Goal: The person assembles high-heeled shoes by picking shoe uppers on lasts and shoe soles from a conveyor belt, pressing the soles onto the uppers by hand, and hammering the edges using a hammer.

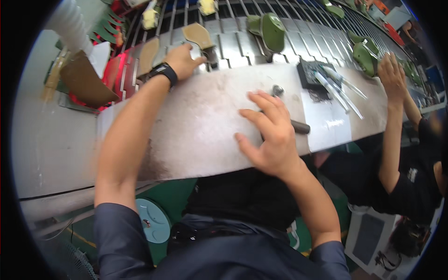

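Here's the left hand (pixel 182 61), stretched out past the far edge of the desk (pixel 200 116) over the metal slats (pixel 228 35), thumb and forefinger standing apart with nothing visible between them. Just beside it on the slats lies a tan sole-shaped piece (pixel 198 36), though I can't tell whether the fingertips touch it; a second tan piece (pixel 148 56) rests close by, behind the wrist with its black watch (pixel 163 72). Those pieces lie flat and singly, probably so each can be picked up by its edge. And the right hand (pixel 270 135): fingers spread, a little blurred, above the desk and partly in front of a tool, its dark handle (pixel 301 127) poking out on one side and what looks like its metal head (pixel 277 90) showing beyond the fingers. It seems laid there to be within easy grasp. Over to the right, a black block (pixel 310 77) sits by a white sheet (pixel 326 121), with pale slim tools (pixel 333 88) leaning on it, perhaps to keep their tips off the surface. Farther along, a green shoe part (pixel 273 32) rides the slats, and a co-worker's hand (pixel 392 77) is raised beside more green pieces (pixel 365 57).
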A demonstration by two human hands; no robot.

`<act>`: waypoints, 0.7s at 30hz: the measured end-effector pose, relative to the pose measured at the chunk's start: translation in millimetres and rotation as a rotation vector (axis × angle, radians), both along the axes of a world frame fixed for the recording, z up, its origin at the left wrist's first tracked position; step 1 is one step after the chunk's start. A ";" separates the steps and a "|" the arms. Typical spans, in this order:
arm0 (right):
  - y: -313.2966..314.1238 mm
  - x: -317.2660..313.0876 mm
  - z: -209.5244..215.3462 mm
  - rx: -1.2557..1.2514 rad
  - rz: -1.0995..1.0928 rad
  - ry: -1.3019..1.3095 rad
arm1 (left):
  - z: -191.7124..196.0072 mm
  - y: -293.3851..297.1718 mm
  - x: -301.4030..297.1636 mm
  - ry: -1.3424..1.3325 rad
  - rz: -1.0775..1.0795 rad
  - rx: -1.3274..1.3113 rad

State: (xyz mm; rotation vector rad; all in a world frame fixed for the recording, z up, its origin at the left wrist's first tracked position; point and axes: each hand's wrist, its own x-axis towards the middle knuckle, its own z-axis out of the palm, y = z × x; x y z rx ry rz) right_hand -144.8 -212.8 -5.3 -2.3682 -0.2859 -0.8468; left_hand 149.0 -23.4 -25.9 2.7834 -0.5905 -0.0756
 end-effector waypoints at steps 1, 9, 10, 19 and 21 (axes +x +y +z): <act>-11.7 5.4 -22.5 -0.007 -0.031 0.042 | 5.0 -2.3 -3.1 -0.029 0.043 0.047; -22.0 10.2 -31.4 0.093 -0.051 0.061 | 33.8 103.1 2.5 -0.010 0.256 0.244; -17.3 12.0 -29.8 0.090 -0.049 0.035 | 25.5 140.4 6.7 0.026 0.248 0.237; -7.7 10.5 -38.6 0.096 -0.017 -0.026 | 62.5 132.1 -68.4 -0.485 0.239 -0.148; 10.5 5.5 -26.9 0.053 -0.035 -0.090 | 66.3 119.6 -112.6 -0.518 0.146 -0.238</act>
